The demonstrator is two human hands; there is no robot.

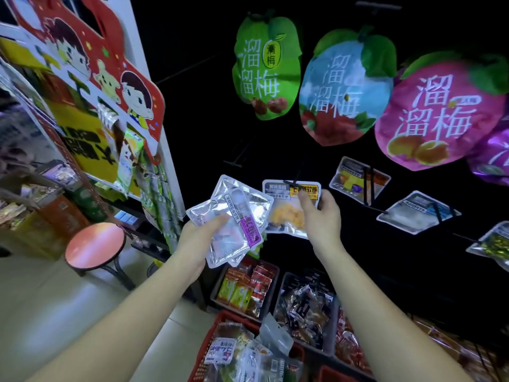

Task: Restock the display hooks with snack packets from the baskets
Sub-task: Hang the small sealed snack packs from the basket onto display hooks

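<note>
Hook wall [198, 106] black | floor [55, 299] pale, glossy | stool [95, 245] left | red basket [205, 351] below

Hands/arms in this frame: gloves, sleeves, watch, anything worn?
Nothing worn that shows. The left hand and right hand are bare: no gloves, rings, watch or wristband visible. The left forearm and right forearm are bare down to the frame edge, with no sleeve in view.
</note>
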